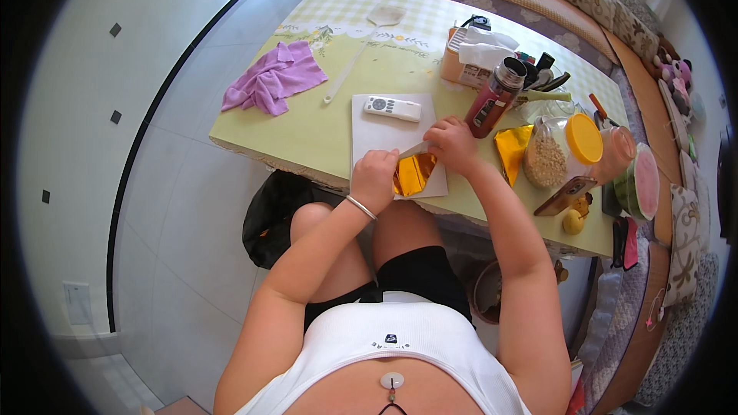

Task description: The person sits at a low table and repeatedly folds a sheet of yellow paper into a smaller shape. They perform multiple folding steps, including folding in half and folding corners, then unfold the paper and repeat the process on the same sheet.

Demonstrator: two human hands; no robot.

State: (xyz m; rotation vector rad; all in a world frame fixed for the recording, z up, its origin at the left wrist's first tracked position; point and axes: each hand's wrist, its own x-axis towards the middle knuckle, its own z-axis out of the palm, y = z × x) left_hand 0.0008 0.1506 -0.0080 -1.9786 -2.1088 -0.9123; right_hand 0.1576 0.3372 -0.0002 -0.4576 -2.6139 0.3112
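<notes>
While the left hand [374, 179] and right hand [453, 144] pinched the gold foil sheet [415, 175] between them, even tension seemed best for keeping its edge straight.

We see a table [304, 138] topped in pale green, partly checked, bearing a crumpled purple cloth [277, 77], a pale long-handled swatter [387, 16], a white pad [374, 135], a red flask [490, 104], a gold foil piece [511, 150], a yellow-lidded jar [546, 161], a phone [565, 196] and a yellow fruit [573, 221].
</notes>
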